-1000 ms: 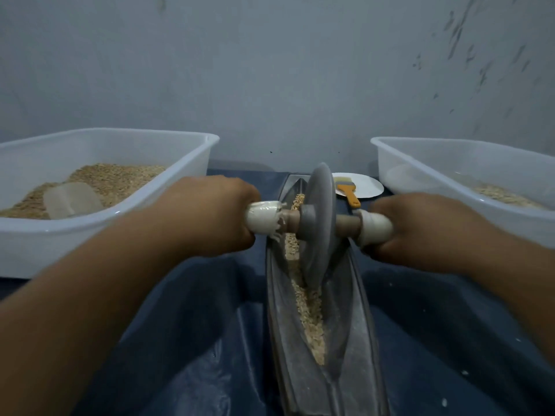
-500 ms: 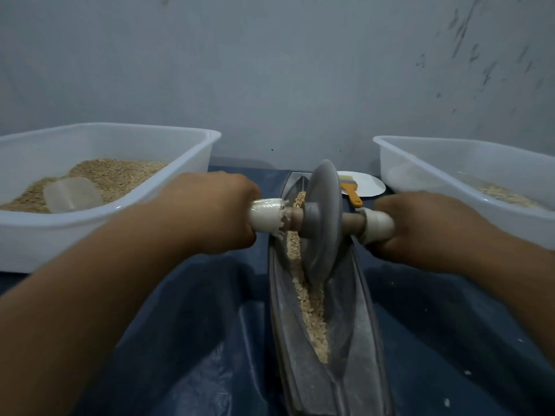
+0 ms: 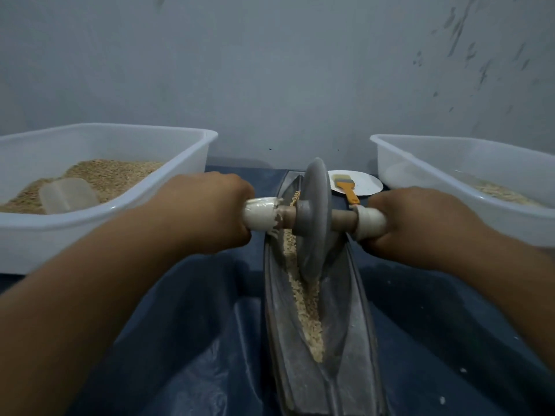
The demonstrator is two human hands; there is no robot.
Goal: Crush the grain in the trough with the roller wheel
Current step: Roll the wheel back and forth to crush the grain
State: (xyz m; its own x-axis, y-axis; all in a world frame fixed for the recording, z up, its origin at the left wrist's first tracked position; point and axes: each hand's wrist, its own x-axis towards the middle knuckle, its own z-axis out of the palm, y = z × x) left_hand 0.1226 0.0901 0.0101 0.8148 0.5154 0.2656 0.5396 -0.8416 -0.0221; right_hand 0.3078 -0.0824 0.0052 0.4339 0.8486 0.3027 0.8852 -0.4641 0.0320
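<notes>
We grip the axle's white ends, left hand (image 3: 207, 211) and right hand (image 3: 420, 223) each curled tight round one. The wheel (image 3: 315, 217) stands upright in the trough (image 3: 357, 295), toward its far end, on the grain (image 3: 306, 307). It looks heavy and stiff; hold both ends evenly, or it tips sideways.

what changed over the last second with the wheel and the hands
The roller wheel has rolled a little farther up the trough, away from the person, leaving more grain uncovered on the near side. The left hand and right hand went with it, each still gripping its end of the axle. The two tubs, the scoop, and the plate with the brush stayed put.
</notes>
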